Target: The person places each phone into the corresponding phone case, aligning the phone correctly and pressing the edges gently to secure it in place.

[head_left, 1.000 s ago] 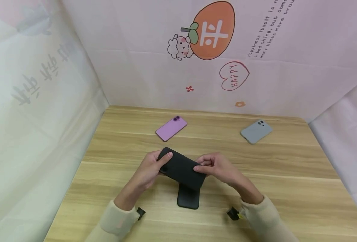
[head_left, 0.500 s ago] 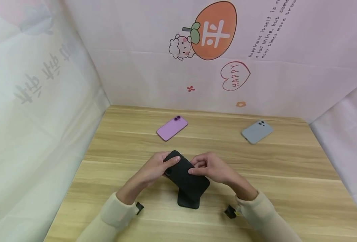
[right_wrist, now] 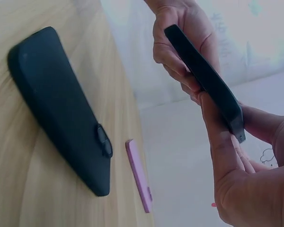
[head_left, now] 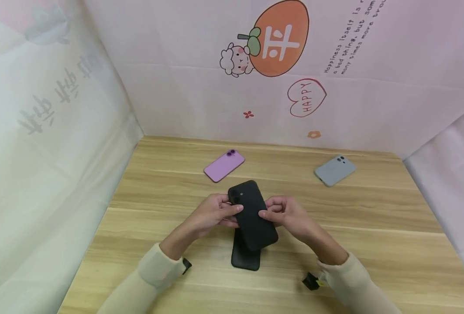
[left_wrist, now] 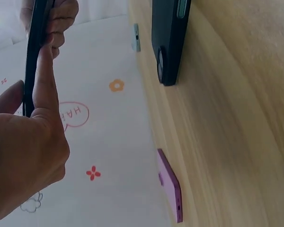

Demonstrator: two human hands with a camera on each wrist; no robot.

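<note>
A black phone [head_left: 254, 220] is held tilted above the table, its camera end pointing away and its back upward. My left hand [head_left: 212, 213] grips its left edge near the cameras, thumb on the back. Along the right edge, my right hand [head_left: 290, 218] pinches it with the thumb on top and fingers beneath. A second black phone [head_left: 245, 259] lies under it on the table, partly hidden in the head view. The right wrist view shows that lower phone [right_wrist: 61, 109] back up with its camera lenses, apart from the held phone [right_wrist: 203, 75].
On the wooden table [head_left: 157, 257], a purple phone [head_left: 224, 166] lies at the back centre and a light blue phone [head_left: 335, 170] at the back right, both back up. A white printed cloth [head_left: 184, 100] walls the rear and both sides.
Both hands have turned the held phone more lengthwise, its camera end swinging away and to the right. The left hand has shifted right. The phones on the table stay put.
</note>
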